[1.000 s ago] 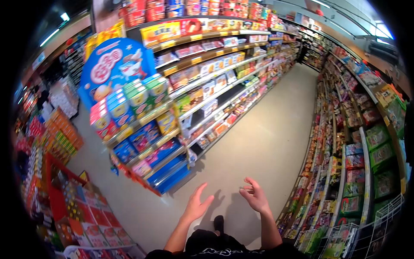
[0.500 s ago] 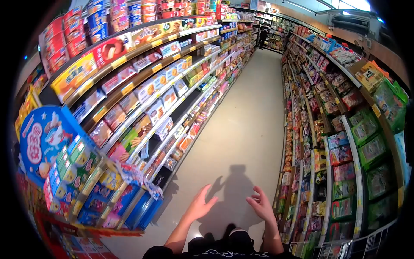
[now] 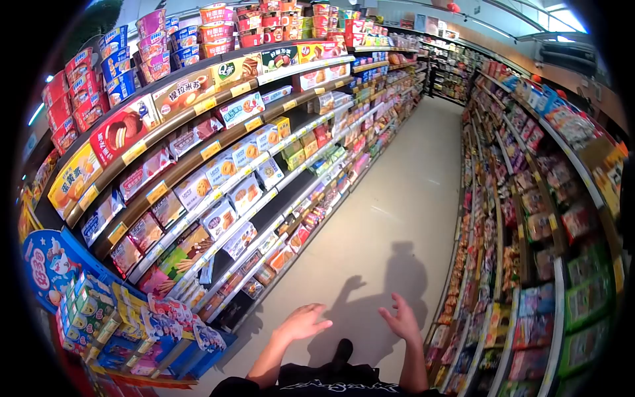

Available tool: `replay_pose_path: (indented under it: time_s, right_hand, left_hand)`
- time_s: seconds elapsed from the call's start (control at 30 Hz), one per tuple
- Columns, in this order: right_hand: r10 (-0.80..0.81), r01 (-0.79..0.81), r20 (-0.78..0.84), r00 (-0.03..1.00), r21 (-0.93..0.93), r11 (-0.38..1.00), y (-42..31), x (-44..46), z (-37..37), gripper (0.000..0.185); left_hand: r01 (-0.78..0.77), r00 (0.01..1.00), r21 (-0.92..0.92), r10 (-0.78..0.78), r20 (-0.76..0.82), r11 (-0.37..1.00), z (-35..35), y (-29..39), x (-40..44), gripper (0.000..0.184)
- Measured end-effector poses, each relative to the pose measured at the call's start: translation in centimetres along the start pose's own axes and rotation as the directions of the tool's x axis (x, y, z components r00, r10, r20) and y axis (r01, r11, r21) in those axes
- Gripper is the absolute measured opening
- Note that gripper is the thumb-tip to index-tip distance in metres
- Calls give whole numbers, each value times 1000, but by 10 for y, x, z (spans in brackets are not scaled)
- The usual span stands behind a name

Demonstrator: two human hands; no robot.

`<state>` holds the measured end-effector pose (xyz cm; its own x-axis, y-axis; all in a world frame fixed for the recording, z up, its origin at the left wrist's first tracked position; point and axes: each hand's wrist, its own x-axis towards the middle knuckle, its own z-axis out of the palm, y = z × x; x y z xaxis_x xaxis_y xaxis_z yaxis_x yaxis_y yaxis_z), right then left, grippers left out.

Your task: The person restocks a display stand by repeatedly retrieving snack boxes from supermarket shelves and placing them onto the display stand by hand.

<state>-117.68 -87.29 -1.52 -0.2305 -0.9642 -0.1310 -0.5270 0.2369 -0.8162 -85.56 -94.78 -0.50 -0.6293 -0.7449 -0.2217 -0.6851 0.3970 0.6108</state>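
Observation:
Both my hands are raised in front of my body above a shop aisle floor. My left hand is empty, with its thumb apart from the outstretched fingers. To the right, my right hand also holds nothing, its thumb and fingers spread. Neither hand touches a shelf. Nearest on the left is a long shelf unit with packets and biscuit boxes. My shadow falls on the floor beyond the hands, and one dark shoe shows below them.
Stacked instant noodle tubs line the top of the left shelves. A blue cardboard display juts out at the lower left. Shelves of bagged snacks run along the right side. More stocked shelves close the far end.
My view has turned left and moved forward, so the left shelves fill more of it. My left hand has tilted flatter; both hands stay empty. The foot has stepped forward.

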Motion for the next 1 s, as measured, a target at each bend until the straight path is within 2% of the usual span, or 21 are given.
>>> replay_pose_path:
  time_s: [0.1,0.2,0.3,0.4,0.5,0.6,0.7,0.73,0.83,0.9,1.0]
  right_hand:
    - [-53,67,103,993,-136,988,-1,72,-28,83]
    - [-153,200,193,969,-252,947,-17,133,-43,84]
    - [-135,202,302,944,-205,958,-35,187,-47,88]
    - [-185,281,378,907,-218,935,-32,248,-41,91]
    - [-215,326,420,882,-212,921,-38,316,-34,93]
    - [-203,346,469,860,-241,907,-61,393,-29,93]
    - [-226,421,519,824,-296,857,-88,475,-24,93]
    - [-248,444,524,814,-288,848,-98,503,-23,93]
    - [-287,483,547,786,-256,837,-133,578,-15,93]
    - [-277,475,557,783,-247,845,-165,615,-10,93]
    - [-417,554,524,742,-130,822,-199,670,13,92]
  left_hand:
    - [52,999,31,-52,-1,998,-16,2,53,73]
    - [89,995,-47,-92,-50,995,-35,4,92,74]
    - [134,990,-75,-137,-41,988,-45,-16,132,74]
    - [185,982,-85,-188,-23,979,-60,-44,179,76]
    - [204,975,-54,-208,-74,977,-77,-82,234,78]
    - [229,952,-133,-250,-177,964,-108,-118,292,79]
    - [342,914,-40,-343,-217,939,-153,-145,351,78]
    - [381,908,61,-360,-214,923,-175,-146,369,78]
    - [347,854,-8,-320,-410,938,-221,-171,419,82]
    - [380,807,43,-309,-504,924,-258,-176,445,80]
    - [420,695,85,-260,-670,904,-312,-182,474,78]
